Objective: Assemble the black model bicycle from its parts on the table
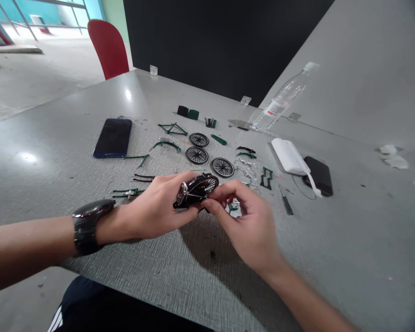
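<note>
My left hand (155, 210), with a dark watch on its wrist, is closed around a small black spoked wheel assembly (195, 189) of a model bicycle, held just above the grey table (332, 240). My right hand (244, 216) pinches the same piece from the right with thumb and forefinger. Beyond the hands lie three loose black spoked wheels (198, 155), a green frame triangle (173, 129), green mudguards and stays (166, 145), and several small metal parts (247, 171).
A blue phone (113, 137) lies at the left, a clear plastic bottle (280, 99) at the back, a white power bank (288, 156) and a black phone (318, 175) at the right. A small screwdriver (286, 201) rests beside my right hand. A red chair (109, 46) stands behind the table.
</note>
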The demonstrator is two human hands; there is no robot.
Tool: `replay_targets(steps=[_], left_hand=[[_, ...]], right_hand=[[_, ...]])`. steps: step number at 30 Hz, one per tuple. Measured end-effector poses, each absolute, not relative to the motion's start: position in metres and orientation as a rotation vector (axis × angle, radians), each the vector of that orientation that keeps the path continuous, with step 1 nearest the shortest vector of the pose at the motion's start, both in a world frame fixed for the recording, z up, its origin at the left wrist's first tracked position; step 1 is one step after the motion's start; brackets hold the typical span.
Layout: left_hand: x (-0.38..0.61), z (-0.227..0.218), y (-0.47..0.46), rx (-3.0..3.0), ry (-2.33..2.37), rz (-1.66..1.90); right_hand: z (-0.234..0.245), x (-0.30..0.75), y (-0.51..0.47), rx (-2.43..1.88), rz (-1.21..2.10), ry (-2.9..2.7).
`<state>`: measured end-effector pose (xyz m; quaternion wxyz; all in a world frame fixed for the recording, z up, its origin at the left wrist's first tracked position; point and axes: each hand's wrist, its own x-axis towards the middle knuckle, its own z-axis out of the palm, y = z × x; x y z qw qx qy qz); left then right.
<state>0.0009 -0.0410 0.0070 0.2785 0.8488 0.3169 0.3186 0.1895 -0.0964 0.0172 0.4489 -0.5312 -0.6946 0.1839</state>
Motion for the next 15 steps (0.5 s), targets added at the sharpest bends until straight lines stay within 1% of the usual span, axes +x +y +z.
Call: replay_targets(steps=[4,7,9,15], left_hand=[[0.0004,0.0057,-0.0412,2.300,0.817,0.866],[0.0011,0.0053,-0.0414,2.305,0.808,0.869],[0.0017,0.0053,-0.0415,2.299,0.818,0.867],[0.0025,0.0057,-0.0420,2.275,0.873,0.884]], right_hand=[[0.0155,0.1894,-0.0943,-1.302,0.620,-1.575],[0.0129,0.1894,-0.0936,-1.293,0.618,-1.566],[0.0119,0.1894,-0.0943,-1.287,0.516,-1.611],[0.0112,0.1889,-0.0988,-1.248,0.029,-1.842]])
